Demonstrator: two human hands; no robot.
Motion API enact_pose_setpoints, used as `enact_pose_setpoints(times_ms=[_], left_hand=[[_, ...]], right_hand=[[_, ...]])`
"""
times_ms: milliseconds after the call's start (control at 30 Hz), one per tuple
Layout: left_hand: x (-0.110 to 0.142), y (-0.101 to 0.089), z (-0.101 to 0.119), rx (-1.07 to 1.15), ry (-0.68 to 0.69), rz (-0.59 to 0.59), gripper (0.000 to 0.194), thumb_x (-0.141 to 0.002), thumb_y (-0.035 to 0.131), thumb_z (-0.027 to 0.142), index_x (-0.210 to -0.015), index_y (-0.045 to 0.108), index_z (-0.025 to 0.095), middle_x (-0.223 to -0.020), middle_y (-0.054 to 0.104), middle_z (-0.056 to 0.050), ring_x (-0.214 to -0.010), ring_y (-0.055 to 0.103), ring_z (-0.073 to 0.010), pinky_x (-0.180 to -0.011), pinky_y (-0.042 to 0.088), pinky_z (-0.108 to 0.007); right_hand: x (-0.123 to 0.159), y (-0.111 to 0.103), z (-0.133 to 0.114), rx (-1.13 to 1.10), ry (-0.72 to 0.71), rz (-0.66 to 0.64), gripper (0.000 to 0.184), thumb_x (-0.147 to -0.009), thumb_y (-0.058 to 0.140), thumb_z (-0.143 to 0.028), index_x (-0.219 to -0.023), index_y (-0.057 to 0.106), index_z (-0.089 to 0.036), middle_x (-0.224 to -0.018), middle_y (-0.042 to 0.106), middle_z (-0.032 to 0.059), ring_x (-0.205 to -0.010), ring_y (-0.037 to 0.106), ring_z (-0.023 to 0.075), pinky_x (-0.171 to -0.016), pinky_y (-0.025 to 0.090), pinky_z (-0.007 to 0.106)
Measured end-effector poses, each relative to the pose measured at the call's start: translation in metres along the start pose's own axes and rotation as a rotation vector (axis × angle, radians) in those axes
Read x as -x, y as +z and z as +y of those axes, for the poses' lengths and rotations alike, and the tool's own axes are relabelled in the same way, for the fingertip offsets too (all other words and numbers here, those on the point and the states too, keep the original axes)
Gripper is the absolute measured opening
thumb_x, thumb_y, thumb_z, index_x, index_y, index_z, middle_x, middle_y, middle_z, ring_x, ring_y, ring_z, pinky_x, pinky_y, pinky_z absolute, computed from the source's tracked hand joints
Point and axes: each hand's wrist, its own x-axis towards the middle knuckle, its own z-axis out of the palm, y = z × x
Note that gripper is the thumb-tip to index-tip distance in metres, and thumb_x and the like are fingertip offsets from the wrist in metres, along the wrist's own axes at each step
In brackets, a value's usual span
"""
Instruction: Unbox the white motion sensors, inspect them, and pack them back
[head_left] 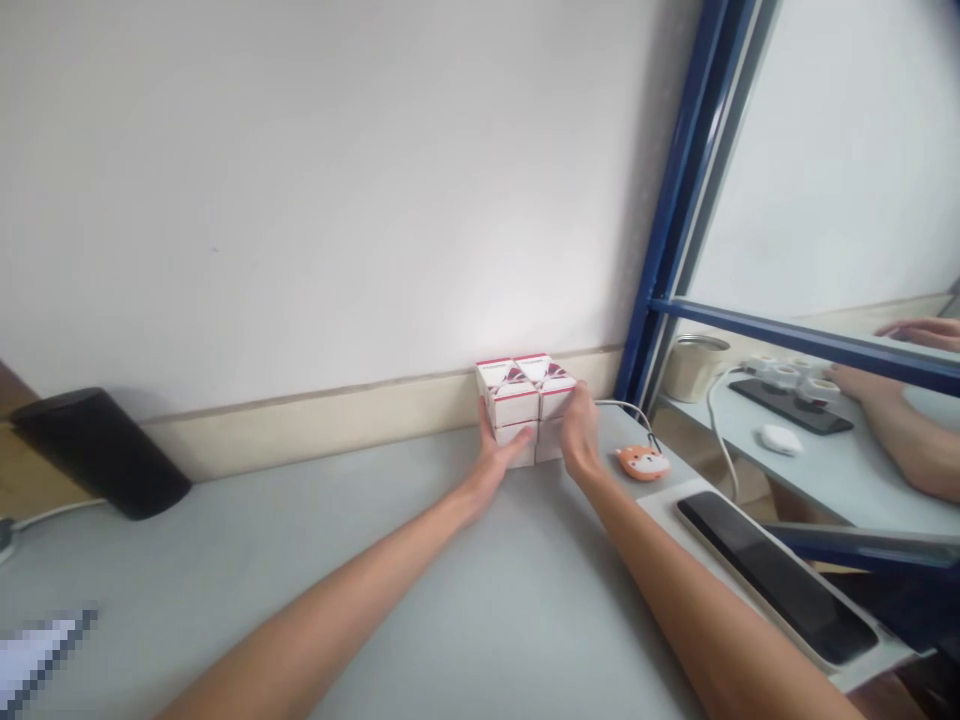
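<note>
A block of small white boxes with red trim (523, 400) stands stacked two high against the wall at the far edge of the grey table (420, 590). My left hand (496, 458) presses against the block's left front side, thumb up along the boxes. On the block's right side rests my right hand (579, 432), fingers flat against the boxes. Both arms reach far forward across the table.
A small orange fox-shaped gadget (643, 463) with a white cable lies right of the boxes. A dark phone (776, 573) lies near the table's right edge. A black cylinder (101, 450) lies at the left. Behind a blue frame (679, 200), another person's arm (896, 435) rests on a neighbouring table.
</note>
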Motion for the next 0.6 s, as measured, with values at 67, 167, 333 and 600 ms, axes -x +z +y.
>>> enact_pose_setpoints(times_ms=[67,167,333,600], left_hand=[[-0.001,0.005,-0.006,0.007,-0.026,0.005,0.128,-0.085,0.078,0.058,-0.166,-0.018,0.033,-0.173,0.032,-0.010,-0.155,0.041,-0.0265,-0.130,0.027,-0.047],[0.001,0.007,-0.007,-0.009,-0.035,0.026,0.121,-0.089,0.071,0.061,-0.166,-0.018,0.032,-0.176,0.023,-0.008,-0.159,0.032,-0.0242,-0.132,0.023,-0.043],[0.000,0.002,-0.007,-0.071,-0.019,0.037,0.101,-0.095,0.055,0.070,-0.169,-0.006,0.035,-0.179,0.007,-0.002,-0.165,0.014,-0.0230,-0.134,0.012,-0.040],[-0.001,-0.004,-0.012,-0.124,0.082,0.053,0.097,-0.097,0.053,0.068,-0.170,0.004,0.028,-0.179,0.009,-0.005,-0.165,0.008,-0.0218,-0.134,0.007,-0.038]], right_hand=[[-0.004,-0.003,0.001,0.012,-0.014,-0.007,0.060,-0.101,0.028,-0.063,-0.111,0.072,-0.022,-0.119,0.076,0.0091,-0.115,0.066,0.0320,-0.105,0.046,0.046],[-0.004,-0.004,-0.001,0.012,-0.064,-0.041,0.063,-0.101,0.027,-0.064,-0.116,0.072,-0.022,-0.126,0.075,0.0084,-0.120,0.065,0.0298,-0.108,0.044,0.043],[0.001,-0.002,0.000,0.016,-0.081,-0.023,0.070,-0.102,0.024,-0.065,-0.117,0.073,-0.018,-0.128,0.075,0.0107,-0.122,0.065,0.0291,-0.110,0.043,0.043],[0.007,0.002,0.005,0.041,-0.088,0.059,0.067,-0.102,0.027,-0.065,-0.117,0.072,-0.017,-0.125,0.075,0.0127,-0.120,0.065,0.0306,-0.111,0.042,0.044]])
